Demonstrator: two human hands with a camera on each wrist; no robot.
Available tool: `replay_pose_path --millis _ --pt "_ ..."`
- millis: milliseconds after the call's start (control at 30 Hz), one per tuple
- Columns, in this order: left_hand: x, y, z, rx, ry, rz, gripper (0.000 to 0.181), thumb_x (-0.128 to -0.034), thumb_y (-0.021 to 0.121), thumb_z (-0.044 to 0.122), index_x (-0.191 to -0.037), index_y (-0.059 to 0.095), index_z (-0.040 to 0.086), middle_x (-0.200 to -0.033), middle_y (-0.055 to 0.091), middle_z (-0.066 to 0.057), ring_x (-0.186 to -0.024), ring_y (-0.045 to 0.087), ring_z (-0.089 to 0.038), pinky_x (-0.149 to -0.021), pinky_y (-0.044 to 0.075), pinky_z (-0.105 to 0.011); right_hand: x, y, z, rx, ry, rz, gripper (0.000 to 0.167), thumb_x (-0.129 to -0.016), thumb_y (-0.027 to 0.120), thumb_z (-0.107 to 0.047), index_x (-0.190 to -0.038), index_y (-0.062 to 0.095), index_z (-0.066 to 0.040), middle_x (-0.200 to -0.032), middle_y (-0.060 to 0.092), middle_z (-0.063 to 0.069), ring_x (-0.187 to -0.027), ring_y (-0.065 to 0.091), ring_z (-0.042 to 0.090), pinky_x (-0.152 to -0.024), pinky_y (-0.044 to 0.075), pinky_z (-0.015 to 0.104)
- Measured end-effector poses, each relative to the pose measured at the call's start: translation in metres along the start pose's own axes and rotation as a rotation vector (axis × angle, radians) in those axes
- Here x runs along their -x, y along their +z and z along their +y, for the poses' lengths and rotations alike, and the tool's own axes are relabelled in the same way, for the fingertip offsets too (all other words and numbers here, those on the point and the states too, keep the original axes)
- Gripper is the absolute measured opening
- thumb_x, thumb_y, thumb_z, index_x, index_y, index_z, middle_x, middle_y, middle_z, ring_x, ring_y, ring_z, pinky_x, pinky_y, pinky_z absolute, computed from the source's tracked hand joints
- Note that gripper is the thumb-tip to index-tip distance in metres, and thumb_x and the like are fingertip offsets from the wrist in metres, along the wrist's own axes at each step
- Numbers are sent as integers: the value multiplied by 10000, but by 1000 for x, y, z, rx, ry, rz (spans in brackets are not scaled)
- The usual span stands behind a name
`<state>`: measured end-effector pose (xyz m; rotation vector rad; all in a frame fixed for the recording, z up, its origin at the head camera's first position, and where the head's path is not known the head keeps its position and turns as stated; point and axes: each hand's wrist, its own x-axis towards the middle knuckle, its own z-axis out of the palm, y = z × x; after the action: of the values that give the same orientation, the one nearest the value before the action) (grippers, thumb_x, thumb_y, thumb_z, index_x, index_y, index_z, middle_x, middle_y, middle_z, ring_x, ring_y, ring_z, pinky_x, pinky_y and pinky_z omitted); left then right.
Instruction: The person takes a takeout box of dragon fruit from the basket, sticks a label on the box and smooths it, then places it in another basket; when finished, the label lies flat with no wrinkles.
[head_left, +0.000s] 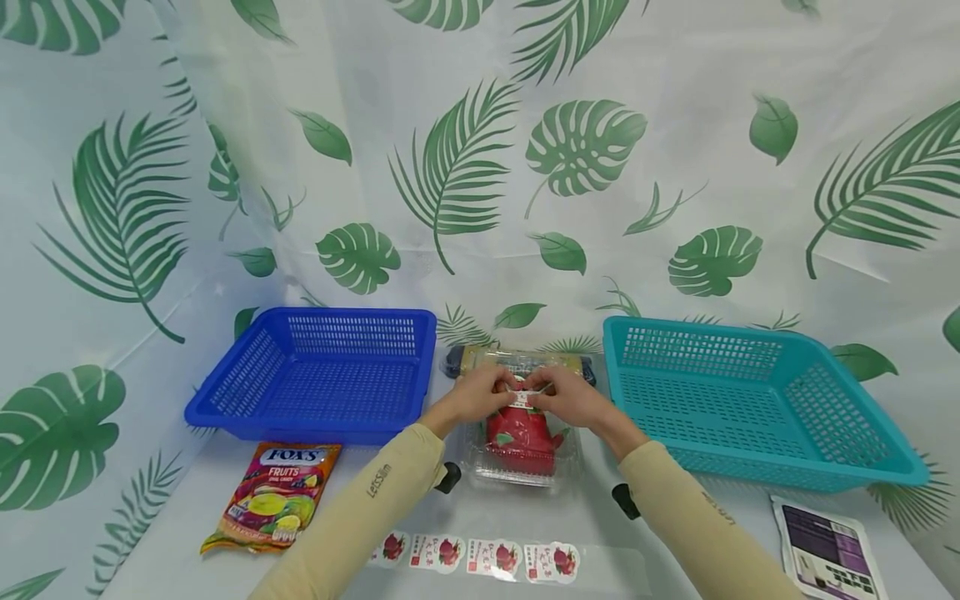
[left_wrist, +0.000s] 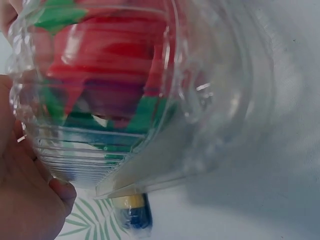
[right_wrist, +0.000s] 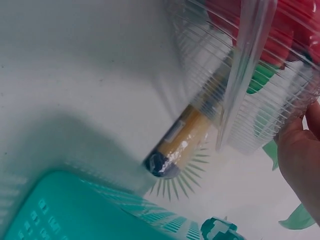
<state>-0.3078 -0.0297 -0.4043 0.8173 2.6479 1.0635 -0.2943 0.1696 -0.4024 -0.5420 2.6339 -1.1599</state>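
Fingers: the left hand and the right hand are close together with bent fingers; each appears to pinch one side of the label between thumb and forefinger; the wrist views do not show the tips
Label: small, white, printed; it is between the two hands, over the clear box; whether it already touches the lid, I cannot tell
Clear box: it stands on the table, in the middle, under both hands; the red fruit with green parts is inside
Good handling: in my judgement, the label should be kept level and lightly stretched; one edge goes down first, then a thumb smooths outward, so that no air stays under; the lid looks thin, so soft pressure is better; ribbed places could make wrinkles
Around the box: a long package lies behind it; the label strip lies in front, with four labels visible
Farther out: blue basket and candy bag on the left side; teal basket and purple-white packet on the right
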Motion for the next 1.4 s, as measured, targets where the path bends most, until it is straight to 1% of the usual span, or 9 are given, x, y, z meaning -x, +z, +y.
replay_pose_path --millis 133,300,367,467,600,833,1100,1200,1400 --pt "-1 0 1 -29 -9 -17 291 -962 619 133 -1236 638 36 -748 513 17 -611 463 -91 -574 363 -222 0 0 0 52 -6 1 345 -962 614 -112 -1282 594 17 -1239 589 181 -1044 613 314 -837 547 432" --pt "0 -1 -1 -17 -7 -34 333 -963 624 144 -1279 618 43 -747 511 7 -605 453 -95 -567 365 -222 2 1 0 42 -1 10 354 -957 623 -125 -1289 594 -5 -1268 574 190 -1032 618 305 -819 552 417" --pt "0 -1 -2 19 -3 -42 314 -957 636 138 -1255 620 40 -759 521 0 -618 461 -97 -574 383 -223 3 1 0 9 -3 9 312 -958 621 -114 -1253 613 -14 -1236 586 172 -986 624 272 -812 553 421" --pt "1 -2 -4 87 -8 -55 207 -950 648 125 -1137 640 38 -774 551 -3 -649 490 -98 -588 418 -224 4 2 1 -36 -10 11 229 -959 619 -97 -1175 647 -25 -1138 615 121 -917 615 218 -810 549 430" --pt "1 -3 -4 119 -12 -64 111 -943 654 117 -1021 646 38 -783 581 -2 -680 515 -99 -601 437 -226 4 1 1 -20 -35 10 218 -964 610 -93 -1159 662 -12 -1063 637 97 -884 613 203 -779 549 394" --pt "1 -6 -2 61 -5 -71 272 -946 656 139 -1195 644 30 -798 554 -4 -663 485 -97 -599 409 -224 3 0 -1 29 -3 -1 342 -961 619 -127 -1282 615 -10 -1226 612 155 -1004 627 264 -789 557 383" --pt "3 -11 -4 143 11 -132 356 -954 635 117 -1287 593 0 -814 561 -39 -677 482 -114 -647 421 -243 4 -1 -2 20 -22 -12 376 -939 589 -78 -1305 587 9 -1264 578 174 -936 618 229 -763 550 378" --pt "3 -11 -5 137 12 -123 339 -957 608 98 -1282 600 3 -812 555 -29 -674 476 -109 -638 412 -236 4 -1 -2 19 -17 -4 373 -935 572 -64 -1302 591 3 -1261 574 165 -925 613 220 -763 542 374" --pt "1 -6 -3 120 12 -55 297 -929 621 81 -1210 640 -12 -787 527 -9 -647 452 -99 -583 388 -221 4 -1 -2 22 -13 6 363 -941 613 -110 -1286 602 0 -1253 578 167 -939 620 225 -763 554 374"
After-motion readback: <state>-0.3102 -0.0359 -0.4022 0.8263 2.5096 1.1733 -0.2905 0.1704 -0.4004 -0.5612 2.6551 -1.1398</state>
